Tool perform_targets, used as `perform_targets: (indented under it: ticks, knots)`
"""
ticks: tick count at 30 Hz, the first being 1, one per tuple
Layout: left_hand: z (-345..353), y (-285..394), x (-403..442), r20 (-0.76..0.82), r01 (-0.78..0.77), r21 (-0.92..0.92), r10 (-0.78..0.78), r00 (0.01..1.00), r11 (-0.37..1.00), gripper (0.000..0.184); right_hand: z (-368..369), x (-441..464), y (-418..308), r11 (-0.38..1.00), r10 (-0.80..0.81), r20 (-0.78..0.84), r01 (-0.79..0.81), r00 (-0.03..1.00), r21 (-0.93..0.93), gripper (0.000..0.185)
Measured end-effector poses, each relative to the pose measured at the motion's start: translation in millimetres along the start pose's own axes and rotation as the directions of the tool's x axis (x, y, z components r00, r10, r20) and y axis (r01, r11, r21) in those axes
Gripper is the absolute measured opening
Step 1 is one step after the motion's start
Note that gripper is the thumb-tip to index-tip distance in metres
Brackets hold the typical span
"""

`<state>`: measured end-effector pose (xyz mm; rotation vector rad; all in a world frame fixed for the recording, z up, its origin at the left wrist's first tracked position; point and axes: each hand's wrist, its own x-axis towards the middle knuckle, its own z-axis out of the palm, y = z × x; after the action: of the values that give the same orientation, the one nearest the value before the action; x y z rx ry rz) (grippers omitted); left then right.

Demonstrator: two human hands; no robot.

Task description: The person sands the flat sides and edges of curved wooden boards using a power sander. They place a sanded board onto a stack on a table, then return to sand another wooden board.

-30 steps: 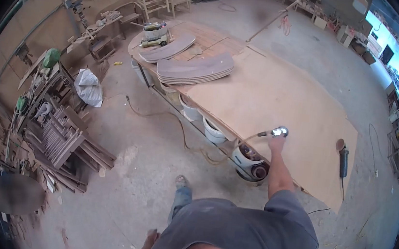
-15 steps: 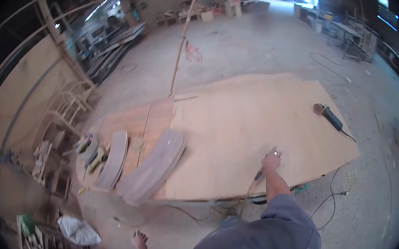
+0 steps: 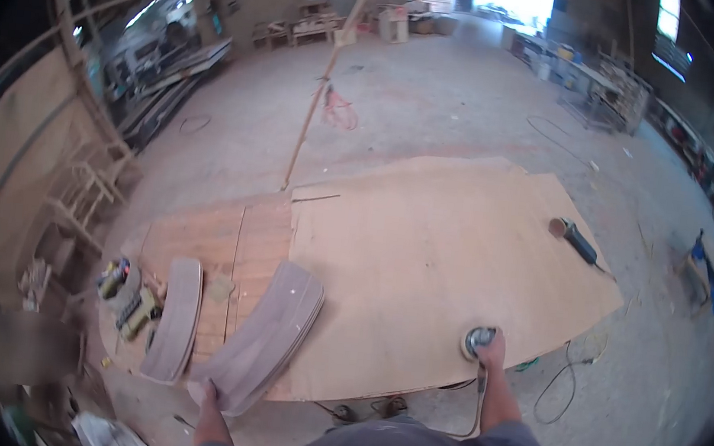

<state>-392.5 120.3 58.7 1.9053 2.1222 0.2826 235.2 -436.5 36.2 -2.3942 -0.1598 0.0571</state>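
Half a second earlier the left hand [image 3: 207, 394] was hanging off the table, but now it was on the near end of the stacked, curved grey-brown boards [image 3: 268, 336] (couldn't tell how far its fingers closed), while the right hand [image 3: 491, 350] was wrapped around a round silvery sander [image 3: 476, 341] near the pale plywood sheet's [image 3: 404, 271] front edge. The white plastic sack [image 3: 108, 439] bottom left hid its contents. Bare plywood ran from the boards to the dark angle grinder [image 3: 578, 243] by the right edge.
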Motion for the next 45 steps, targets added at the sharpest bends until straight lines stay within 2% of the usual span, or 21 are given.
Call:
perform_targets:
  ticks: [2,5,8,13,15,18,19,20,22,23,24,26,28,29,30,33,36,37,41,43,45]
  knots:
    - [-50.5,49.1,-41.8,-0.038,0.184,-0.032,-0.185,0.982,0.983,0.060,-9.2,-45.2,12.9,0.999,-0.019,-0.039,0.021,0.999,0.048,0.070]
    - [-49.9,46.4,-33.0,-0.239,0.230,0.025,-0.218,0.946,0.973,0.052,-13.0,-117.5,15.5,0.990,0.103,-0.113,-0.091,0.988,0.110,0.072]
    - [-47.1,36.3,-23.3,-0.318,0.141,-0.041,-0.147,0.937,0.989,0.043,-6.9,-166.7,10.9,0.984,0.148,-0.153,-0.130,0.977,0.122,0.075]
    - [-43.8,29.5,-9.8,-0.416,0.031,-0.115,-0.077,0.906,0.993,0.035,9.1,-204.1,-4.8,0.984,0.127,-0.264,-0.089,0.956,0.152,0.076]
    - [-30.6,30.2,-10.3,-0.474,-0.078,-0.181,-0.018,0.881,0.980,0.037,5.8,-211.8,-22.9,0.983,0.143,-0.266,-0.105,0.953,0.154,0.075]
    - [-43.9,80.6,-32.8,-0.324,-0.160,-0.528,-0.024,0.946,0.834,0.041,0.5,-213.9,-44.2,0.984,0.092,-0.252,-0.050,0.963,0.170,0.076]
    - [-31.8,100.3,-38.7,-0.207,-0.116,-0.772,-0.074,0.976,0.624,0.044,0.8,-208.9,-51.5,0.983,0.074,-0.257,-0.028,0.964,0.179,0.077]
    - [-16.5,119.9,-43.4,-0.078,-0.043,-0.933,-0.085,0.993,0.358,0.048,1.1,-204.8,-57.0,0.982,0.061,-0.258,-0.012,0.964,0.186,0.078]
    - [-7.8,153.7,-51.0,0.312,0.306,-0.918,-0.017,0.950,0.252,0.056,7.3,-205.7,-50.9,0.977,0.045,-0.253,0.010,0.966,0.213,0.079]
    - [5.0,165.2,-49.8,0.470,0.453,-0.874,0.073,0.879,0.175,0.062,7.7,-204.2,-43.0,0.973,0.046,-0.263,0.016,0.964,0.230,0.080]
    - [18.2,177.9,-54.6,0.620,0.607,-0.785,0.170,0.766,0.125,0.068,-12.5,-211.1,-81.7,0.977,0.108,-0.208,-0.065,0.972,0.203,0.073]
    - [12.3,220.1,-84.7,0.426,0.342,-0.902,0.419,0.802,0.263,0.069,-9.0,-215.4,-65.7,0.967,0.060,-0.272,0.012,0.961,0.256,0.074]
    - [-16.9,262.0,-117.4,0.441,0.194,-0.846,0.449,0.777,0.496,0.059,-31.4,-227.6,-93.5,0.982,0.041,-0.250,0.006,0.967,0.187,0.079]
    - [-7.7,275.5,-114.4,0.464,0.228,-0.861,0.517,0.719,0.455,0.054,-42.3,-229.5,-113.2,0.989,0.036,-0.231,-0.001,0.972,0.150,0.082]
    - [3.0,284.6,-112.1,0.474,0.265,-0.872,0.575,0.667,0.411,0.049,-52.0,-231.4,-133.9,0.978,0.028,-0.194,0.013,0.981,0.206,0.083]
    - [53.2,297.4,-145.0,0.568,0.425,-0.820,0.640,0.518,0.384,0.043,-58.2,-230.1,-170.5,0.978,-0.016,-0.067,0.030,0.998,0.205,0.080]
    - [92.7,316.9,-215.2,0.594,0.249,-0.792,0.610,0.525,0.557,0.043,-22.1,-208.9,-169.1,0.977,-0.150,0.033,0.143,0.988,0.158,0.076]
    - [99.6,325.5,-236.4,0.694,0.361,-0.713,0.532,0.485,0.601,0.050,-9.8,-201.6,-171.2,0.988,-0.098,0.133,0.080,0.986,0.133,0.076]
    - [127.4,340.1,-268.1,0.790,0.393,-0.601,0.441,0.426,0.696,0.045,13.3,-160.1,-153.6,0.996,0.093,0.424,-0.077,0.901,-0.054,0.071]
    - [135.9,335.0,-262.3,0.820,0.449,-0.562,0.393,0.417,0.695,0.047,27.6,-137.4,-101.5,0.993,0.059,0.370,-0.016,0.927,-0.119,0.068]
    - [128.1,328.5,-269.1,0.791,0.390,-0.594,0.423,0.443,0.703,0.050,17.3,-103.3,-57.7,0.978,0.058,0.277,0.001,0.959,-0.211,0.064]
